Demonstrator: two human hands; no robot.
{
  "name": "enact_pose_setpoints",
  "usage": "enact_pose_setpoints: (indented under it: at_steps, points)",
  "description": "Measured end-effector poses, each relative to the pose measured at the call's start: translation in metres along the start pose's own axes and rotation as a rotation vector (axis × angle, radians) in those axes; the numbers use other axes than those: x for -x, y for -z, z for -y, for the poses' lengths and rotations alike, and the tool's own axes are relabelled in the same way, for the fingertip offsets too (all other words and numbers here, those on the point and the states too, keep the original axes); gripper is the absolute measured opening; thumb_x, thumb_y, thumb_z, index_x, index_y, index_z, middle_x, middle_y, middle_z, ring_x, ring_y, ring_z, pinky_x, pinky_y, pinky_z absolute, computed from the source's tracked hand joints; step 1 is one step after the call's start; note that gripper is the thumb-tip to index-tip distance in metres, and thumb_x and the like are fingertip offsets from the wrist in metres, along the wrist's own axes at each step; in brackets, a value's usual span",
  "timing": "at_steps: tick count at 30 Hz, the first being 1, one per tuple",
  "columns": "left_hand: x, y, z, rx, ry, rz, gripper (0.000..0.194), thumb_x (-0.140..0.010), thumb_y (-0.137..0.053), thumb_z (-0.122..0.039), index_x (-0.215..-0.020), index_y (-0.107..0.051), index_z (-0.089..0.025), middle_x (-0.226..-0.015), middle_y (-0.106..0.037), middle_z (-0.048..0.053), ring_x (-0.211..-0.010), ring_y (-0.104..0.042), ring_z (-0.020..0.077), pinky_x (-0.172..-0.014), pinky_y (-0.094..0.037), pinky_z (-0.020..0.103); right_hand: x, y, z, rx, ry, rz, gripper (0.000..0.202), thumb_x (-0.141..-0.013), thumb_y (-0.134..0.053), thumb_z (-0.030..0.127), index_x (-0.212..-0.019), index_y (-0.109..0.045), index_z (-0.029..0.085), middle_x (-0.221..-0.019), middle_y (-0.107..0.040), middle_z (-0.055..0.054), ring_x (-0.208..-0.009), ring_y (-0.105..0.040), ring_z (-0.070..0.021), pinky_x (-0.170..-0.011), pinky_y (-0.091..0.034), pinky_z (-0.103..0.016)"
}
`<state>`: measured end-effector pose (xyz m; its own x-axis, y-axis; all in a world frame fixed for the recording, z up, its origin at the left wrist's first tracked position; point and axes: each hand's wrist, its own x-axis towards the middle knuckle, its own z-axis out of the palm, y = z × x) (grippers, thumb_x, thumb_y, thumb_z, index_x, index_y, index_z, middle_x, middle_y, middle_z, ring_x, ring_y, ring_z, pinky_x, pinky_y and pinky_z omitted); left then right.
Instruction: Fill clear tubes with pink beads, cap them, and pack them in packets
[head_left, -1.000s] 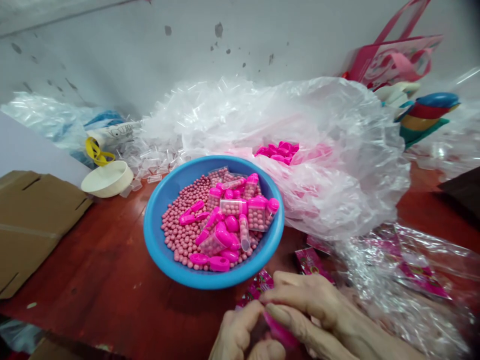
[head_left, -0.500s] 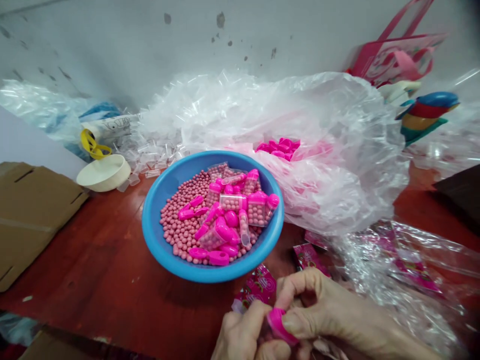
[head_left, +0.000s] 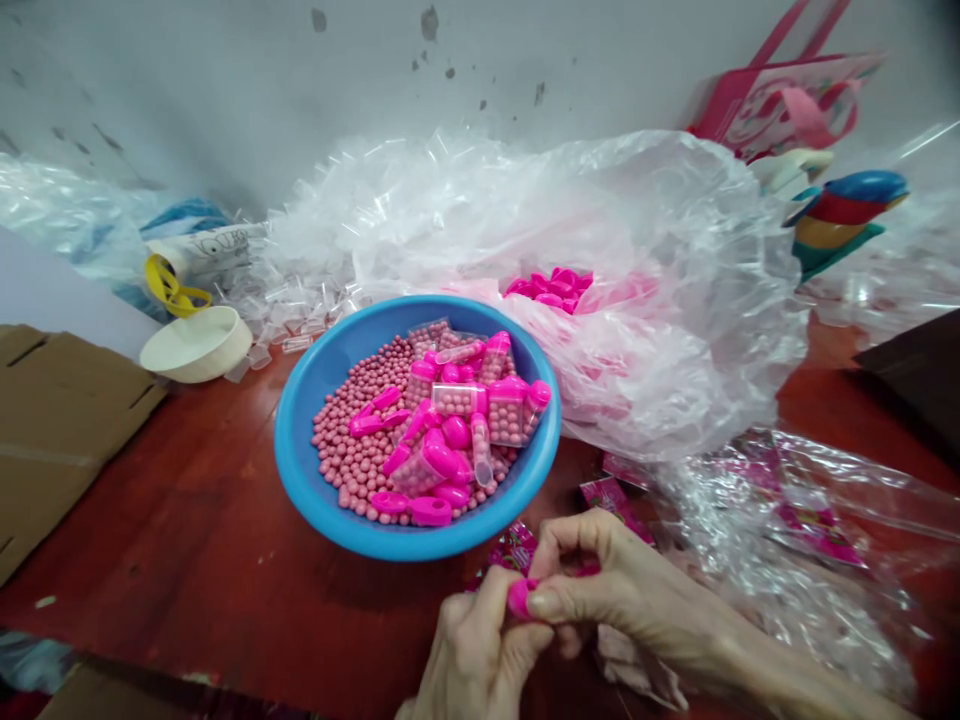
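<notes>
My left hand [head_left: 474,640] and my right hand [head_left: 600,578] meet at the front, right of centre. Both pinch a small container with a bright pink cap [head_left: 519,598]; its body is mostly covered by my fingers. Just behind them, a blue basin [head_left: 300,490] holds loose pink beads [head_left: 352,430]. On the beads lie several clear, bead-filled containers [head_left: 459,400] with pink caps, plus loose pink caps [head_left: 431,511]. Printed pink packets [head_left: 514,548] lie partly hidden behind my hands.
Clear plastic bags [head_left: 660,220] pile along the wall, with pink caps [head_left: 553,290] in one opening. Clear empty containers [head_left: 292,300] and a white bowl [head_left: 199,345] are at left, near cardboard [head_left: 67,440]. Crinkled clear wrap [head_left: 757,560] spreads at right.
The pinched container has turned, so less of its pink cap and body shows between my fingers. My hands have shifted slightly up and left in view; the whole scene has shifted a little too.
</notes>
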<state>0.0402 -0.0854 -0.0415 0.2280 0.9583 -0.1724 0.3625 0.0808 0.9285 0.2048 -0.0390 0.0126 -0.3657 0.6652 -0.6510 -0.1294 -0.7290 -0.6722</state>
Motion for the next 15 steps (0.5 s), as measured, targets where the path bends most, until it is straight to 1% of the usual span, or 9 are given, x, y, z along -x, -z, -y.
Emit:
enact_pose_setpoints:
  at_steps: [2,4,6,8,9,11,13,14,15]
  points:
    - [-0.008,0.002,-0.009,0.218,0.038,0.059,0.037,-0.084,-0.052,-0.054,-0.087,-0.066,-0.020,-0.065,-0.063,0.004,-0.054,-0.053,0.0154,-0.046,-0.038,0.022,-0.001,-0.001,0.003,-0.032,0.072,-0.001,0.030,-0.061,-0.084,0.032,-0.066,-0.062,0.013,-0.050,-0.063,0.003,-0.044,-0.056,-0.0050,-0.047,-0.043,-0.014]
    - [-0.015,0.004,-0.016,0.414,0.053,0.134,0.042,-0.085,-0.050,-0.056,-0.089,-0.063,-0.016,-0.063,-0.060,0.003,-0.049,-0.048,0.0120,-0.044,-0.038,0.021,-0.001,0.002,0.006,-0.138,0.104,0.024,0.032,-0.067,-0.081,0.039,-0.075,-0.063,0.013,-0.060,-0.065,0.001,-0.048,-0.059,-0.0061,-0.052,-0.049,-0.018]
    - [-0.018,0.005,-0.020,0.525,0.081,0.175,0.047,-0.084,-0.051,-0.057,-0.095,-0.062,-0.012,-0.061,-0.056,0.002,-0.047,-0.046,0.0095,-0.045,-0.038,0.020,0.001,0.005,0.006,-0.261,0.127,0.036,0.036,-0.069,-0.078,0.043,-0.085,-0.064,0.014,-0.071,-0.067,0.000,-0.057,-0.062,-0.0079,-0.059,-0.054,-0.022]
    - [-0.017,0.005,-0.020,0.568,0.117,0.197,0.052,-0.082,-0.054,-0.057,-0.103,-0.061,-0.010,-0.061,-0.055,0.001,-0.046,-0.046,0.0085,-0.046,-0.038,0.020,0.005,0.007,0.003,-0.288,0.158,0.015,0.037,-0.071,-0.077,0.043,-0.091,-0.064,0.016,-0.080,-0.068,-0.002,-0.065,-0.065,-0.0100,-0.065,-0.054,-0.024]
    - [-0.014,0.005,-0.020,0.574,0.135,0.196,0.055,-0.082,-0.054,-0.057,-0.107,-0.061,-0.009,-0.061,-0.055,0.001,-0.047,-0.047,0.0087,-0.047,-0.039,0.020,0.008,0.007,-0.001,-0.234,0.183,-0.025,0.035,-0.073,-0.076,0.043,-0.094,-0.064,0.017,-0.079,-0.068,-0.002,-0.066,-0.065,-0.0108,-0.065,-0.054,-0.023]
    - [-0.007,0.003,-0.017,0.559,0.187,0.181,0.057,-0.081,-0.055,-0.058,-0.112,-0.062,-0.010,-0.064,-0.056,0.001,-0.047,-0.049,0.0096,-0.048,-0.040,0.021,0.014,0.004,-0.010,0.014,0.279,-0.176,0.031,-0.081,-0.067,0.044,-0.100,-0.064,0.019,-0.080,-0.070,-0.003,-0.069,-0.066,-0.0134,-0.065,-0.054,-0.024]
    - [0.003,0.001,-0.013,0.505,0.248,0.140,0.052,-0.080,-0.058,-0.055,-0.113,-0.064,-0.015,-0.069,-0.059,0.003,-0.050,-0.052,0.0115,-0.050,-0.044,0.023,0.019,0.001,-0.021,0.387,0.471,-0.337,0.033,-0.089,-0.055,0.043,-0.113,-0.063,0.023,-0.088,-0.072,-0.005,-0.080,-0.068,-0.0194,-0.071,-0.056,-0.029]
    - [0.007,0.001,-0.011,0.468,0.263,0.111,0.049,-0.079,-0.062,-0.053,-0.113,-0.066,-0.018,-0.073,-0.062,0.004,-0.054,-0.056,0.0135,-0.054,-0.046,0.024,0.020,0.001,-0.027,0.590,0.593,-0.379,0.036,-0.090,-0.052,0.041,-0.121,-0.059,0.025,-0.096,-0.072,-0.007,-0.089,-0.068,-0.0231,-0.076,-0.056,-0.032]
    - [0.011,0.000,-0.009,0.430,0.265,0.080,0.046,-0.077,-0.065,-0.050,-0.112,-0.067,-0.020,-0.077,-0.064,0.005,-0.060,-0.059,0.0162,-0.058,-0.048,0.025,0.020,0.001,-0.033,0.790,0.720,-0.368,0.040,-0.090,-0.051,0.038,-0.128,-0.055,0.026,-0.107,-0.071,-0.008,-0.098,-0.067,-0.0263,-0.081,-0.056,-0.035]
